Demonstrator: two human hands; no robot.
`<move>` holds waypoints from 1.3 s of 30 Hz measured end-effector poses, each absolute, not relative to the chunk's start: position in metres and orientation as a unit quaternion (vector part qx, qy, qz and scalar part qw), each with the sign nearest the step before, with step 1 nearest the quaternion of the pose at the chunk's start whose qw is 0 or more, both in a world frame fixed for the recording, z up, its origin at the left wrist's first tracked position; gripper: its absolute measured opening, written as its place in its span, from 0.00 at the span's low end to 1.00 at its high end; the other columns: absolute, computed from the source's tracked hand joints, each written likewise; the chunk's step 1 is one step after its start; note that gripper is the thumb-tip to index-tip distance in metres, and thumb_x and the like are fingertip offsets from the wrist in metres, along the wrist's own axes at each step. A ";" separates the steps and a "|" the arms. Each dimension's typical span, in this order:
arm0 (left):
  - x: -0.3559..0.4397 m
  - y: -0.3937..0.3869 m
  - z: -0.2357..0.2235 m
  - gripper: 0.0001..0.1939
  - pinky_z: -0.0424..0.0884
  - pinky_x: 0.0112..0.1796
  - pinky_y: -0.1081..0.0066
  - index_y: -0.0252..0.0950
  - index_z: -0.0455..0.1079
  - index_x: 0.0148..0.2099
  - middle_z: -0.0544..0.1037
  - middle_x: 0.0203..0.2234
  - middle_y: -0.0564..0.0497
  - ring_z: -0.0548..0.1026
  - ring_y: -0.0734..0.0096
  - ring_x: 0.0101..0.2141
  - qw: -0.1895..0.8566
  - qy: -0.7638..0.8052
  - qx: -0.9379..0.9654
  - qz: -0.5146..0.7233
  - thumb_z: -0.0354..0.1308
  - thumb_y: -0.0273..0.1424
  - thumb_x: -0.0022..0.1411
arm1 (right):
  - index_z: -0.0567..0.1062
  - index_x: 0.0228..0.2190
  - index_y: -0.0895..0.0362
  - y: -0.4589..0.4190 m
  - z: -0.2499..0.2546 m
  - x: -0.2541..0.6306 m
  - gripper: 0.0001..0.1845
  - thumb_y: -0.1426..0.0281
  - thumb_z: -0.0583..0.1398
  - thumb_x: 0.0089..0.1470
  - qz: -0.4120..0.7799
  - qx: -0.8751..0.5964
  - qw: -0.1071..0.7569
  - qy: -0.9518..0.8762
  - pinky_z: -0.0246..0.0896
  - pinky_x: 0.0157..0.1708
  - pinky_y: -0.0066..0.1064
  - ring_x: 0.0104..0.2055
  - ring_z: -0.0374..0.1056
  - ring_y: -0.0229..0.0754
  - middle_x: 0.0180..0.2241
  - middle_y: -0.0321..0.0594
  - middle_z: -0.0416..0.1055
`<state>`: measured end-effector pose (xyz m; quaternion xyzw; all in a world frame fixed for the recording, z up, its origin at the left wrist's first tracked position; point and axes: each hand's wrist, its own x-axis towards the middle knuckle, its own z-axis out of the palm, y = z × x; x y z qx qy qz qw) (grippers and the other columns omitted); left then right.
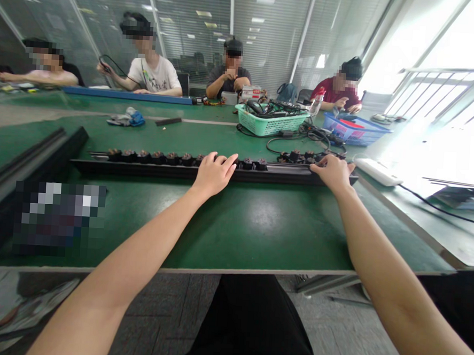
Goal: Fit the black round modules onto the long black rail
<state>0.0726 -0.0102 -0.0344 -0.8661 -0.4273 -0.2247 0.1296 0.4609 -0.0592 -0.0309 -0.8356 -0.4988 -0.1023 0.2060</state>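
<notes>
A long black rail (161, 170) lies crosswise on the green table. Along its channel sits a row of small round black parts (172, 158), which look like socket modules. My left hand (215, 173) rests over this row right of its middle, fingers spread, touching the parts and covering some. At the rail's right end, my right hand (333, 172) has its fingers bent together at the channel; whatever is between them is hidden. Loose black parts (296, 156) of a similar kind lie just behind the rail, left of my right hand.
More black rails (29, 157) lie at the left. Behind are a green basket (270, 127) of cables, a blue basket (356, 132) and blue-grey gloves (127, 117). A white power strip (377, 171) sits at right. Several people work across the table (266, 222).
</notes>
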 end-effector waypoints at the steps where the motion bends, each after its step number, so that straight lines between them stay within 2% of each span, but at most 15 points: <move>1: 0.073 -0.011 -0.034 0.27 0.65 0.63 0.47 0.41 0.65 0.73 0.81 0.58 0.42 0.69 0.45 0.63 0.129 -0.428 -0.866 -0.223 0.40 0.39 0.81 | 0.79 0.38 0.57 -0.059 -0.031 0.461 0.17 0.56 0.61 0.56 -0.100 -0.837 0.207 -0.496 0.52 0.55 0.54 0.46 0.70 0.59 0.39 0.51 0.79; 18: 0.075 -0.015 -0.030 0.28 0.64 0.63 0.47 0.39 0.65 0.74 0.80 0.59 0.41 0.68 0.43 0.63 0.124 -0.439 -0.865 -0.211 0.40 0.39 0.81 | 0.81 0.42 0.58 -0.060 -0.030 0.462 0.20 0.56 0.61 0.57 -0.090 -0.851 0.186 -0.483 0.53 0.55 0.54 0.48 0.72 0.61 0.41 0.55 0.81; 27: 0.075 -0.015 -0.030 0.28 0.65 0.63 0.47 0.39 0.65 0.74 0.80 0.59 0.41 0.68 0.43 0.64 0.127 -0.439 -0.864 -0.210 0.40 0.39 0.81 | 0.82 0.43 0.58 -0.058 -0.032 0.464 0.20 0.56 0.61 0.58 -0.080 -0.855 0.182 -0.479 0.52 0.59 0.56 0.50 0.73 0.62 0.43 0.56 0.81; 34: 0.075 -0.014 -0.031 0.28 0.65 0.63 0.45 0.39 0.65 0.74 0.80 0.59 0.40 0.68 0.42 0.64 0.121 -0.435 -0.866 -0.216 0.39 0.39 0.81 | 0.82 0.42 0.57 -0.058 -0.032 0.464 0.19 0.57 0.61 0.57 -0.087 -0.855 0.184 -0.477 0.53 0.57 0.58 0.49 0.73 0.62 0.42 0.55 0.81; 39: 0.074 -0.013 -0.032 0.28 0.65 0.63 0.46 0.41 0.65 0.74 0.81 0.58 0.41 0.69 0.44 0.63 0.126 -0.433 -0.865 -0.220 0.40 0.39 0.80 | 0.82 0.42 0.57 -0.060 -0.028 0.462 0.20 0.57 0.61 0.57 -0.086 -0.856 0.182 -0.476 0.55 0.55 0.55 0.48 0.72 0.61 0.41 0.54 0.81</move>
